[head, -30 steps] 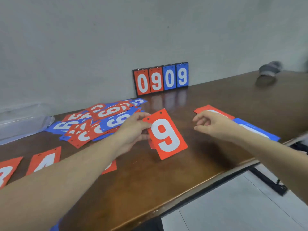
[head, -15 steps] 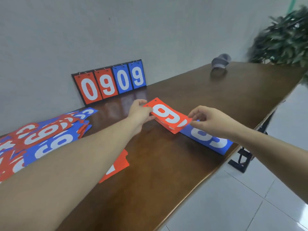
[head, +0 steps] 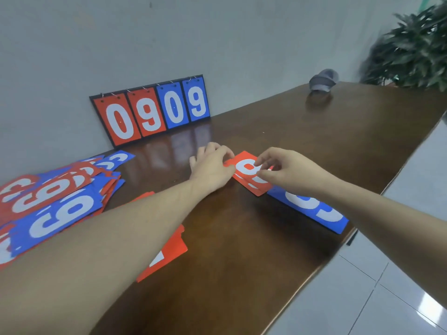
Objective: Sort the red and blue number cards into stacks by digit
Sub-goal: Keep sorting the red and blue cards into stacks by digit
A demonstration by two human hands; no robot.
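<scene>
A red card with a white 9 (head: 246, 169) lies flat on top of a small stack of red cards on the brown table (head: 278, 238). My left hand (head: 210, 166) grips its left edge with curled fingers. My right hand (head: 287, 171) pinches its right side between thumb and forefinger and hides that part of the digit. A blue 9 card (head: 312, 209) lies flat just right of the stack, partly under my right wrist. The mixed heap of red and blue cards (head: 55, 201) spreads at the far left.
A flip scoreboard reading 0909 (head: 150, 112) leans on the wall behind. Another red card (head: 167, 252) pokes out from under my left forearm. A grey cap (head: 323, 79) and a plant (head: 416, 44) sit far right. The table edge runs diagonally beside tiled floor (head: 362, 298).
The red 9 card, carried rightward by my left hand, came down flat onto the red stack. My right hand moved from the card's right edge to over its right half.
</scene>
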